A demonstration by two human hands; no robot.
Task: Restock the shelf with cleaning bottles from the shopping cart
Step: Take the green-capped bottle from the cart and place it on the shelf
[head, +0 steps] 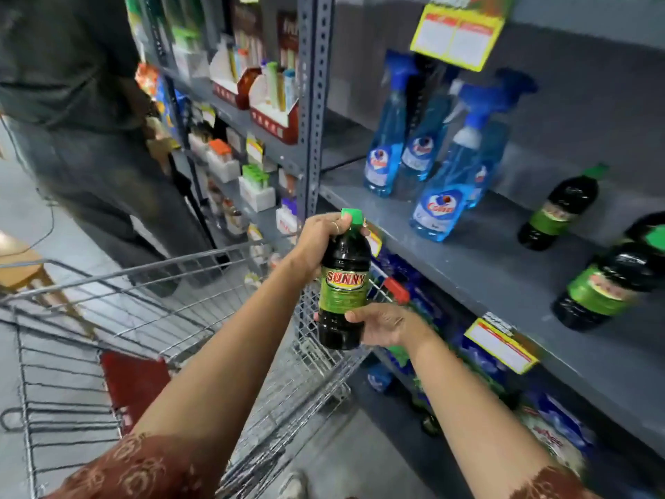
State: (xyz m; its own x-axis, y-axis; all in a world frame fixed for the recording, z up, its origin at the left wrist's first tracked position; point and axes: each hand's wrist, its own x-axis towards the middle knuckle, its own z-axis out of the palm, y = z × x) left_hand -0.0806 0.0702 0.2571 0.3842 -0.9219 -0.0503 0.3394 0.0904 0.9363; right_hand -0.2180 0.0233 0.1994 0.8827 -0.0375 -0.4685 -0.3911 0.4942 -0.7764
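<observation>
I hold a dark bottle with a green cap and a green "SUNNY" label (343, 279) upright above the far corner of the wire shopping cart (151, 318). My left hand (318, 239) grips its neck and shoulder just under the cap. My right hand (387, 324) wraps the lower part of the bottle. The grey shelf (467, 261) lies to the right. On it stand several blue spray bottles (437, 199) and two or three dark green-labelled bottles (559, 210), (608, 282).
A person in dark clothes (90, 138) stands at the left beyond the cart. A perforated shelf upright (315, 102) divides this bay from a bay of small boxed goods. Yellow price tags (500, 345) hang on the shelf edge. Blue packs fill the lower shelf.
</observation>
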